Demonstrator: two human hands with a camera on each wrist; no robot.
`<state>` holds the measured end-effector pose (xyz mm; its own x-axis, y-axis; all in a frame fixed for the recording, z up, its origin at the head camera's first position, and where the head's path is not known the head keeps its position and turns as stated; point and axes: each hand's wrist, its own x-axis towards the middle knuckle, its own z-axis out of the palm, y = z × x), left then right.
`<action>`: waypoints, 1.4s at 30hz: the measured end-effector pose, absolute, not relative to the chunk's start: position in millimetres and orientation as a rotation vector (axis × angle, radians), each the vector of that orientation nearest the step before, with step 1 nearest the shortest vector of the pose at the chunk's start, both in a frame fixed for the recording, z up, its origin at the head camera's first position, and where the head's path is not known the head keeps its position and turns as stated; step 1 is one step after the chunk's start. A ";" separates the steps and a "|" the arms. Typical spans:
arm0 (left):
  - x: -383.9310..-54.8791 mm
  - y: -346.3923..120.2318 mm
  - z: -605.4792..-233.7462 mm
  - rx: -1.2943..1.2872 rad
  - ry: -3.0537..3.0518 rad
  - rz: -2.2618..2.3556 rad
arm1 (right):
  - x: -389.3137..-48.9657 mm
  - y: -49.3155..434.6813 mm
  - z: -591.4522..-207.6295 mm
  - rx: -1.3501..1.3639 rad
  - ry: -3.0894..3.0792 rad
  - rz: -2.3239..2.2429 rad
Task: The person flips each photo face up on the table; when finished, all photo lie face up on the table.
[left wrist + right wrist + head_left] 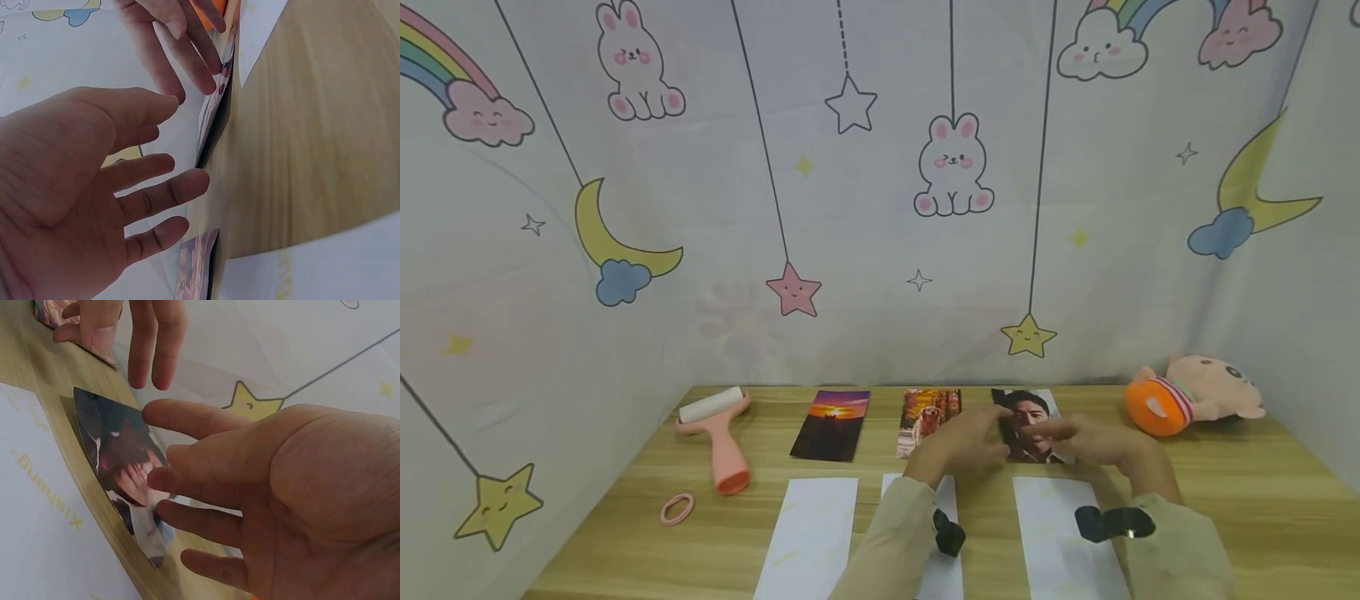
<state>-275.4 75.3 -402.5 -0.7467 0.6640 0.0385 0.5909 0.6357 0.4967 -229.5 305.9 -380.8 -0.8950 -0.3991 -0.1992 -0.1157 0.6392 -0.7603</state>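
Note:
Both hands are over the photo of a person [1032,408] at the right end of a row of photos. My right hand [300,494] has its fingers spread just above that photo, fingertips close over the print. At the photo's left side, my left hand [81,175] hangs with loosely extended fingers and nothing in them. The photo's edges curl up a little from the table in the wrist views. Partly behind my left wrist lies a photo of a dog [921,410]. A sunset photo [830,425] is farther left.
Three white sheets [808,533] lie in front of the photos; my left sleeve covers part of the middle one. At left are a pink-handled roller [722,437] and a pink ring [677,509]. A plush toy [1195,396] lies at back right, before the patterned curtain [865,225].

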 end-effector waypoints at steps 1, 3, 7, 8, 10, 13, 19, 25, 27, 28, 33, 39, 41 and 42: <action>-275.1 74.4 -402.1 1.045 2.706 0.736 | -229.4 305.3 -380.4 -0.408 2.516 -1.133; -274.5 72.6 -401.1 1.041 2.704 0.730 | -229.3 304.4 -379.7 -0.403 2.526 -1.138; -273.5 69.6 -397.6 1.027 2.704 0.725 | -229.2 304.7 -378.2 -0.408 2.559 -1.155; -273.3 69.0 -396.1 1.022 2.700 0.729 | -228.9 305.0 -377.3 -0.405 2.560 -1.163; -272.9 67.5 -392.3 1.020 2.698 0.728 | -228.3 305.0 -375.2 -0.408 2.570 -1.189; -272.9 65.1 -385.2 1.044 2.703 0.708 | -226.7 303.1 -370.4 -0.408 2.597 -1.208; -274.1 57.8 -375.2 1.080 2.749 0.676 | -223.5 294.1 -359.1 -0.417 2.662 -1.193; -267.5 56.3 -364.7 1.129 2.764 0.615 | -220.1 286.3 -339.8 -0.497 2.753 -1.176; -262.6 56.5 -360.1 1.144 2.772 0.555 | -217.2 283.0 -332.8 -0.535 2.787 -1.167; -260.0 55.5 -358.1 1.151 2.781 0.520 | -215.8 280.9 -329.7 -0.550 2.798 -1.168; -247.2 38.8 -349.7 1.114 2.849 0.408 | -210.9 265.5 -319.5 -0.636 2.813 -1.185; -239.7 7.9 -341.8 1.103 2.859 0.473 | -210.6 250.6 -315.5 -0.632 2.812 -1.217; -237.4 -3.4 -339.9 1.104 2.865 0.463 | -210.7 246.1 -314.9 -0.651 2.817 -1.218; -236.4 -9.1 -339.2 1.113 2.872 0.446 | -210.4 244.1 -314.6 -0.661 2.821 -1.216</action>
